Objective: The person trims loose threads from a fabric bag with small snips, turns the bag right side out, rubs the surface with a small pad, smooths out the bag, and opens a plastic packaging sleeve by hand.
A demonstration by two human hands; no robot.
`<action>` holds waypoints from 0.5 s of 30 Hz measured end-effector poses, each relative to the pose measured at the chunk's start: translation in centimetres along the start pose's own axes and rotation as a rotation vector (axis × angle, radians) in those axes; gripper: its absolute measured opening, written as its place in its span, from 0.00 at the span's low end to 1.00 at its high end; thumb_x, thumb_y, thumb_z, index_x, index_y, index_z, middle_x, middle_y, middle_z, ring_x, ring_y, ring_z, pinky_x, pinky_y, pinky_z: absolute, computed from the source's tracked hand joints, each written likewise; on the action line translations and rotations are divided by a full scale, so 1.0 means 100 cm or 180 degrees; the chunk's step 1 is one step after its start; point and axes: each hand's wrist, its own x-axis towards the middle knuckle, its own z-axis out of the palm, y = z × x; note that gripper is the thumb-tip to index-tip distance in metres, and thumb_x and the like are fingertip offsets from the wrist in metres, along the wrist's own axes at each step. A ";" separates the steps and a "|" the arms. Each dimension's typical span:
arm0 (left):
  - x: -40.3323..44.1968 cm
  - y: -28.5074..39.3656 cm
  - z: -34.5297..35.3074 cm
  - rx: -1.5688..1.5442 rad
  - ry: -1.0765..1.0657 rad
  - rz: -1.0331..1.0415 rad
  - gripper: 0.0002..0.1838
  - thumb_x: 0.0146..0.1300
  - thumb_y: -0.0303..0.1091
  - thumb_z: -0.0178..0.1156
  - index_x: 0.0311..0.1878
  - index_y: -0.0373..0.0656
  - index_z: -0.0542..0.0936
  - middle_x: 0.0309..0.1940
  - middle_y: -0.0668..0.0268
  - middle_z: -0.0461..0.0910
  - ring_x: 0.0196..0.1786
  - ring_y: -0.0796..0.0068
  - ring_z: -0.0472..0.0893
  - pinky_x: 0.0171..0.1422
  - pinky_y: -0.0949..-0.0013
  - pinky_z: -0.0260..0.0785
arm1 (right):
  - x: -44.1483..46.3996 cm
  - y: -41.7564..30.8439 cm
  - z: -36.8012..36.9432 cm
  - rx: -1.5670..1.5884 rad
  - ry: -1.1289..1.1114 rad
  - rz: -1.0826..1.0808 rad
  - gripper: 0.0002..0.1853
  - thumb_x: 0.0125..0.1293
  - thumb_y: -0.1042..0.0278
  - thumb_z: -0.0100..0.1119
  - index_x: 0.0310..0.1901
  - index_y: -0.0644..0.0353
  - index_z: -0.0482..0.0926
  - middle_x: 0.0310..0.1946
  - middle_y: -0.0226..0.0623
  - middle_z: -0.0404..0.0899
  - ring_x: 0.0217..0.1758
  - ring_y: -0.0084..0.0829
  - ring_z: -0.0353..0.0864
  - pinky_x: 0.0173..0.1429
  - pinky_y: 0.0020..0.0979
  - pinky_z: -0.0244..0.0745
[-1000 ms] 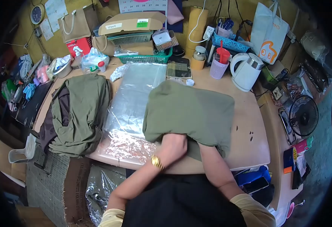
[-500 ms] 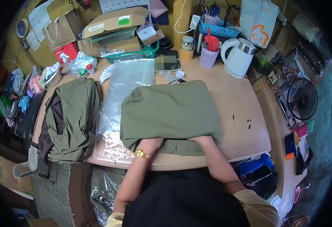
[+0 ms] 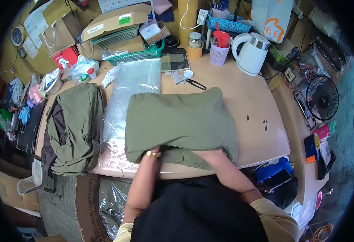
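A folded olive-green garment (image 3: 177,119) lies across the front middle of the table, its lower layer showing at the near edge. Under its upper layer reaches my left hand (image 3: 156,150), with a gold bracelet at the wrist; the fingers are hidden by the cloth. My right hand (image 3: 209,156) is also inside the fold, its back partly showing and its fingers covered. Left of the garment lie flat clear plastic bags (image 3: 132,80), partly beneath it. A second pile of olive garments (image 3: 78,129), with a dark brown part, rests at the table's left.
Behind the garment are black-handled snips (image 3: 196,84), a dark notebook (image 3: 175,59) and a green basket (image 3: 136,56). A white kettle (image 3: 251,54) and a lilac cup (image 3: 218,53) stand at the back right. A black fan (image 3: 322,97) is on the right side.
The garment has shifted left over the plastic bags and now lies flatter, with both hands inside its fold. The snips behind it have come into view. The camera view has shifted too.
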 end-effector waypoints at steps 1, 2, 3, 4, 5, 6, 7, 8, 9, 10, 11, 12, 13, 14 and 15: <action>0.000 -0.005 -0.009 0.0052 0.0086 -0.0091 0.22 0.72 0.40 0.50 0.62 0.37 0.77 0.61 0.48 0.78 0.65 0.46 0.73 0.73 0.52 0.61 | 0.000 0.005 -0.002 -0.0268 0.0464 -0.0276 0.26 0.63 0.58 0.65 0.60 0.63 0.76 0.57 0.52 0.77 0.62 0.51 0.75 0.67 0.48 0.68; 0.000 -0.009 -0.015 0.0076 0.0148 -0.0161 0.22 0.72 0.40 0.50 0.62 0.37 0.77 0.61 0.48 0.77 0.66 0.46 0.73 0.73 0.52 0.61 | -0.001 0.009 -0.004 -0.0272 0.0462 -0.0277 0.26 0.63 0.58 0.65 0.60 0.63 0.76 0.57 0.52 0.77 0.62 0.51 0.75 0.67 0.48 0.68; -0.002 -0.009 -0.020 0.0081 0.0205 -0.0209 0.22 0.72 0.40 0.50 0.62 0.37 0.77 0.61 0.48 0.77 0.66 0.46 0.73 0.73 0.52 0.61 | 0.002 0.009 -0.010 0.0080 -0.0080 0.0260 0.26 0.65 0.58 0.60 0.60 0.64 0.75 0.59 0.53 0.75 0.64 0.52 0.72 0.70 0.49 0.64; -0.003 -0.008 -0.022 0.0071 0.0226 -0.0246 0.22 0.72 0.40 0.50 0.62 0.37 0.77 0.61 0.48 0.77 0.66 0.46 0.73 0.73 0.52 0.61 | 0.001 0.008 -0.013 0.0442 -0.0626 0.0816 0.25 0.67 0.58 0.56 0.61 0.65 0.74 0.62 0.55 0.73 0.67 0.54 0.69 0.74 0.51 0.59; -0.004 -0.005 -0.024 0.0071 0.0239 -0.0254 0.22 0.72 0.40 0.50 0.62 0.37 0.77 0.61 0.48 0.77 0.66 0.46 0.73 0.73 0.52 0.61 | -0.001 0.009 -0.003 0.0444 -0.0626 0.0816 0.25 0.67 0.58 0.56 0.61 0.65 0.74 0.62 0.55 0.73 0.67 0.54 0.69 0.74 0.51 0.59; -0.007 -0.002 -0.024 0.0045 0.0248 -0.0257 0.22 0.72 0.40 0.49 0.62 0.37 0.77 0.61 0.48 0.77 0.66 0.46 0.73 0.73 0.52 0.61 | -0.002 0.011 0.015 -0.0180 -0.0028 0.0397 0.24 0.66 0.59 0.59 0.60 0.64 0.75 0.60 0.54 0.75 0.65 0.52 0.71 0.71 0.49 0.63; -0.010 0.001 -0.027 0.0001 0.0227 -0.0262 0.22 0.72 0.40 0.49 0.62 0.37 0.77 0.61 0.47 0.77 0.66 0.46 0.73 0.73 0.52 0.61 | -0.002 0.009 0.024 -0.0790 0.0569 -0.0024 0.24 0.64 0.61 0.61 0.59 0.63 0.77 0.58 0.53 0.76 0.63 0.50 0.73 0.68 0.47 0.67; -0.012 0.005 -0.031 -0.0037 0.0169 -0.0277 0.22 0.72 0.40 0.49 0.62 0.37 0.77 0.61 0.47 0.77 0.66 0.46 0.73 0.73 0.52 0.61 | -0.001 0.015 0.024 -0.0660 0.0577 0.0045 0.24 0.64 0.61 0.61 0.59 0.63 0.77 0.58 0.53 0.76 0.63 0.50 0.73 0.68 0.47 0.67; -0.013 0.011 -0.038 -0.0080 0.0101 -0.0299 0.22 0.72 0.40 0.49 0.62 0.37 0.77 0.61 0.47 0.77 0.66 0.46 0.73 0.73 0.52 0.61 | 0.005 0.024 0.016 -0.0391 0.0466 0.0208 0.24 0.64 0.61 0.61 0.59 0.63 0.77 0.58 0.53 0.76 0.63 0.50 0.73 0.68 0.47 0.67; -0.017 0.017 -0.045 -0.0123 0.0101 -0.0272 0.22 0.72 0.40 0.49 0.62 0.37 0.77 0.61 0.47 0.77 0.66 0.46 0.73 0.73 0.52 0.61 | 0.012 0.031 0.007 -0.0220 0.0433 0.0331 0.24 0.64 0.61 0.61 0.59 0.63 0.77 0.58 0.53 0.76 0.63 0.50 0.73 0.68 0.47 0.67; -0.023 0.026 -0.048 -0.0139 0.0152 -0.0181 0.22 0.72 0.40 0.49 0.62 0.37 0.77 0.61 0.47 0.77 0.66 0.46 0.73 0.73 0.52 0.61 | 0.013 0.033 -0.001 -0.0117 0.0469 0.0381 0.24 0.64 0.61 0.61 0.59 0.63 0.76 0.58 0.53 0.76 0.63 0.50 0.73 0.68 0.47 0.67; -0.028 0.038 -0.048 -0.0171 0.0224 -0.0087 0.22 0.72 0.40 0.49 0.62 0.37 0.77 0.62 0.47 0.77 0.66 0.46 0.73 0.73 0.52 0.61 | 0.010 0.029 -0.008 -0.0054 0.0545 0.0364 0.24 0.64 0.61 0.61 0.59 0.63 0.76 0.59 0.53 0.76 0.63 0.50 0.73 0.68 0.47 0.67; -0.034 0.050 -0.044 -0.0186 0.0312 0.0008 0.22 0.72 0.40 0.49 0.62 0.37 0.77 0.62 0.47 0.77 0.66 0.46 0.73 0.73 0.52 0.61 | 0.010 0.023 -0.012 -0.0002 0.0618 0.0354 0.24 0.64 0.61 0.61 0.59 0.63 0.76 0.59 0.53 0.76 0.63 0.50 0.73 0.68 0.47 0.66; -0.032 0.057 -0.040 -0.0226 0.0255 0.0007 0.22 0.72 0.41 0.49 0.62 0.37 0.77 0.62 0.47 0.77 0.66 0.46 0.73 0.73 0.51 0.61 | 0.015 0.027 -0.010 0.0016 0.0649 0.0386 0.24 0.64 0.61 0.60 0.59 0.63 0.76 0.59 0.53 0.76 0.64 0.50 0.73 0.69 0.47 0.66; -0.026 0.057 -0.037 -0.0285 0.0022 -0.0145 0.23 0.72 0.41 0.49 0.62 0.37 0.77 0.62 0.47 0.77 0.66 0.46 0.73 0.73 0.51 0.61 | 0.024 0.040 -0.007 0.0014 0.0550 0.0520 0.24 0.64 0.61 0.60 0.59 0.63 0.76 0.59 0.53 0.76 0.64 0.50 0.73 0.69 0.47 0.66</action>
